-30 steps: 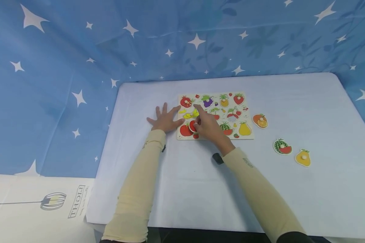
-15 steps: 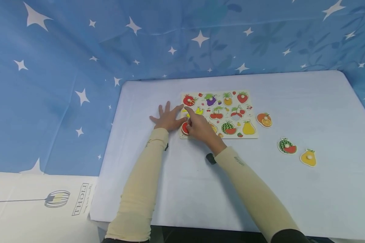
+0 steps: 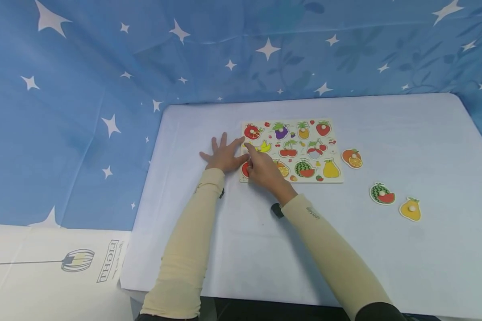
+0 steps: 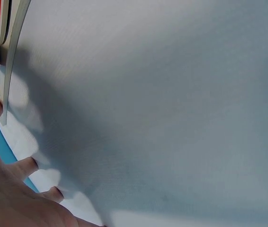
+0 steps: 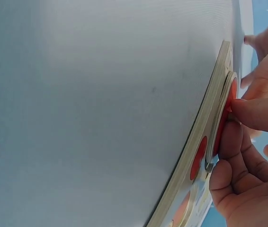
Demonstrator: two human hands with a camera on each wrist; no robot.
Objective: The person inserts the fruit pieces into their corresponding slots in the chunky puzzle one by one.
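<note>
A fruit-picture puzzle board (image 3: 337, 179) lies on the white-covered table. My left hand (image 3: 223, 157) is spread at its left edge, fingers straight, with thumb and forefinger reaching the board. My right hand (image 3: 267, 171) pinches a red apple-like puzzle piece (image 5: 225, 113) over the board's near left corner. In the right wrist view the piece stands proud of the board's face. Most of it is hidden by the right hand in the head view, where a red part shows. The left wrist view shows the left fingers apart and a bit of the board's edge.
To the right of the board lie three loose pieces: an orange (image 3: 352, 158), a watermelon (image 3: 382, 194) and a pear (image 3: 410, 209). Blue star-patterned cloth (image 3: 241, 53) hangs behind the table. A pale printed surface (image 3: 44, 272) is at lower left.
My right hand has moved left with the red piece, from beside the apple picture to over the board's near left corner. The left hand stays spread at the edge. The head view has shifted slightly.
</note>
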